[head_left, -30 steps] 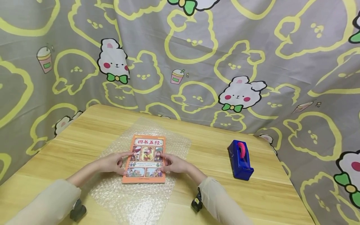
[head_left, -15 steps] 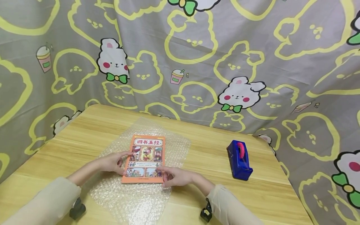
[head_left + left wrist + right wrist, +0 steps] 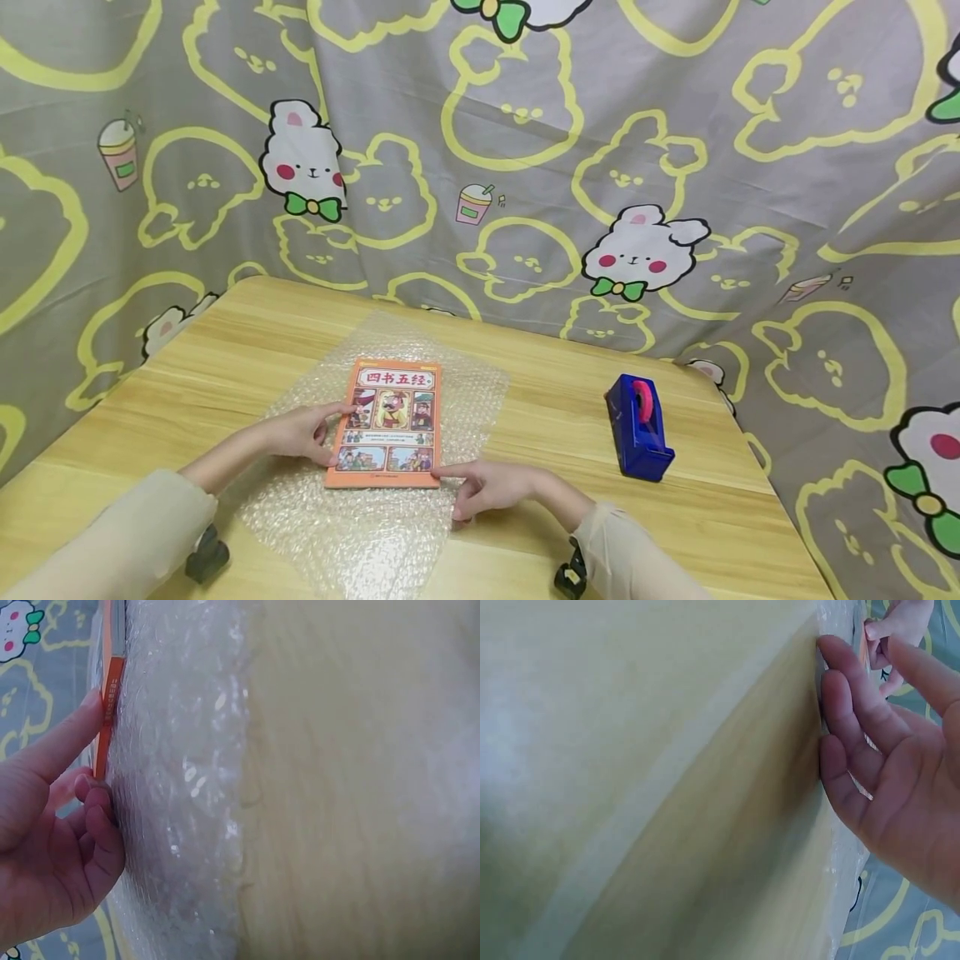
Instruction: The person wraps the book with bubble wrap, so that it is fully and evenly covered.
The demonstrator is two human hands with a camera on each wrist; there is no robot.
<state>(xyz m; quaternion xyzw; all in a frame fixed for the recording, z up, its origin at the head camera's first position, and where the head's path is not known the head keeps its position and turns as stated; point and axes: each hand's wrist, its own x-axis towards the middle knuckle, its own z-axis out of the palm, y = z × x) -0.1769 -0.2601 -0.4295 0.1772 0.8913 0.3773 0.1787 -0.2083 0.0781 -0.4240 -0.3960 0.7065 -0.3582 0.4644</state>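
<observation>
An orange comic-style book (image 3: 392,446) with Chinese characters lies flat, face up, on a sheet of bubble wrap (image 3: 360,533). My left hand (image 3: 296,433) rests at its left side: index fingertip on the cover, thumb at the edge lower down. In the left wrist view the thumb touches the book's orange spine (image 3: 112,690), while the other fingers bend loosely against the wrap. At the lower right corner of the book, my right hand (image 3: 495,485) points its straight index finger, tip right at the edge. Its thumb reaches down by the wrap's border; the remaining fingers are loosely bent.
A blue tape dispenser (image 3: 641,433) with a pink roll stands on the right of the wooden table (image 3: 697,483). Grey patterned cloth (image 3: 517,192) hangs behind the table and along its sides. Black devices (image 3: 570,575) are strapped at both wrists.
My right hand has slid down the book's right side, from mid-edge to the lower corner, and drawn slightly outward. The left hand and the book have stayed in place.
</observation>
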